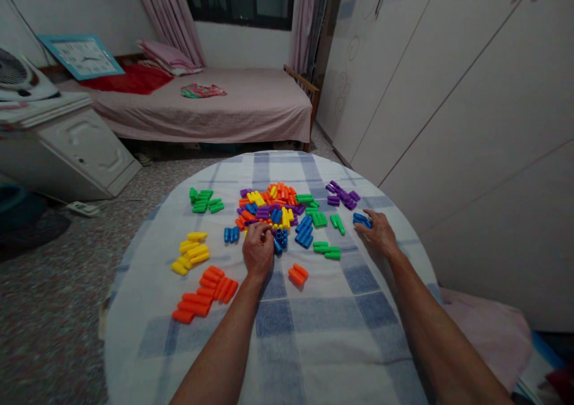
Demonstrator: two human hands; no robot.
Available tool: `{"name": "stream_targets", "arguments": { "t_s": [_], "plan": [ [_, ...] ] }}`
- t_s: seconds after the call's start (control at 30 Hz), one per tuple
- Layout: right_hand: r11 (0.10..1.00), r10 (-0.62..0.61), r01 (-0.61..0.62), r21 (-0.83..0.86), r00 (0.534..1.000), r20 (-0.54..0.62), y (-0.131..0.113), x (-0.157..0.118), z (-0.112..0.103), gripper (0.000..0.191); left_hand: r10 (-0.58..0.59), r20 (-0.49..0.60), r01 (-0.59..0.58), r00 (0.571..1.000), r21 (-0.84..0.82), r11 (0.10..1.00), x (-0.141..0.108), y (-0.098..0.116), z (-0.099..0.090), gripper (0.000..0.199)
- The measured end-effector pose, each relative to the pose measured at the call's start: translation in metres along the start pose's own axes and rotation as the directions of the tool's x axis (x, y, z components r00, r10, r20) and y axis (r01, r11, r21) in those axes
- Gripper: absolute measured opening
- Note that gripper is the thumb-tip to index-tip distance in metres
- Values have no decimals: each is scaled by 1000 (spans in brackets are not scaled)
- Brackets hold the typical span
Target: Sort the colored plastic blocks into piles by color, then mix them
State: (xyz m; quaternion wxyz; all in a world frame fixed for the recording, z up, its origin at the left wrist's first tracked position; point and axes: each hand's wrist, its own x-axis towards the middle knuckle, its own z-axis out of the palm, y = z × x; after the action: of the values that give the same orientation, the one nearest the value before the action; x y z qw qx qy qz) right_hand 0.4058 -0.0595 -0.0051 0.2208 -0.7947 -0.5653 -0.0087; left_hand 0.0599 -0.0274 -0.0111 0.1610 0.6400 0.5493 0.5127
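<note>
Plastic tube-shaped building pieces lie on the round table, many joined in short rows. My right hand, at the right side, has its thumb and fingers closed on a blue tube piece. At the front edge of the mixed pile, my left hand is curled with its fingertips turned inward; whatever it grips is hidden. Just right of it are blue pieces, with another blue group farther right. A small blue row lies to its left.
Sorted groups surround the pile: green, yellow and orange at left, purple at back right. Green pieces and an orange set lie nearer. A checked cloth covers the table; a bed stands behind.
</note>
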Motion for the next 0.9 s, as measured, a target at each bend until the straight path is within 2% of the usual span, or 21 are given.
{"name": "stream_targets", "arguments": {
  "t_s": [0.07,0.13,0.3,0.4,0.53,0.6,0.67,0.7,0.77,0.83,0.9],
  "plan": [
    [998,44,-45,-35,998,-34,3,-12,1,67,-4,1,4,1000,1,1000,0,0,0,17],
    [988,103,-109,-105,993,-66,5,-27,1,68,-11,6,11,1000,-2,1000,0,0,0,17],
    [976,160,-174,-129,980,-114,3,-53,-8,45,-12,9,12,1000,-4,1000,0,0,0,17],
    [984,165,-173,-53,979,-123,-2,-57,-14,40,-11,9,11,1000,6,1000,0,-2,0,17],
    [983,174,-167,80,980,-97,-5,-60,-22,43,4,8,-5,1000,5,1000,0,-4,1,16],
    [950,244,-231,210,969,-39,-6,-61,-27,44,16,0,-16,1000,3,1000,0,-4,1,16],
    [871,299,-297,392,952,56,-12,-60,-34,44,47,-42,-47,998,8,999,-1,-3,1,17],
    [823,290,-305,480,951,108,-18,-60,-38,45,76,-80,-75,994,16,997,-1,-1,1,16],
    [749,180,-259,610,965,189,-38,-59,-45,45,155,-163,-151,974,37,988,-2,2,0,16],
    [743,17,-170,647,972,235,-67,-58,-47,43,238,-196,-238,951,27,971,-4,5,-2,17],
    [772,-129,-66,632,958,257,-99,-59,-43,40,293,-152,-302,944,-39,953,-6,7,-3,20]
  ]
}}
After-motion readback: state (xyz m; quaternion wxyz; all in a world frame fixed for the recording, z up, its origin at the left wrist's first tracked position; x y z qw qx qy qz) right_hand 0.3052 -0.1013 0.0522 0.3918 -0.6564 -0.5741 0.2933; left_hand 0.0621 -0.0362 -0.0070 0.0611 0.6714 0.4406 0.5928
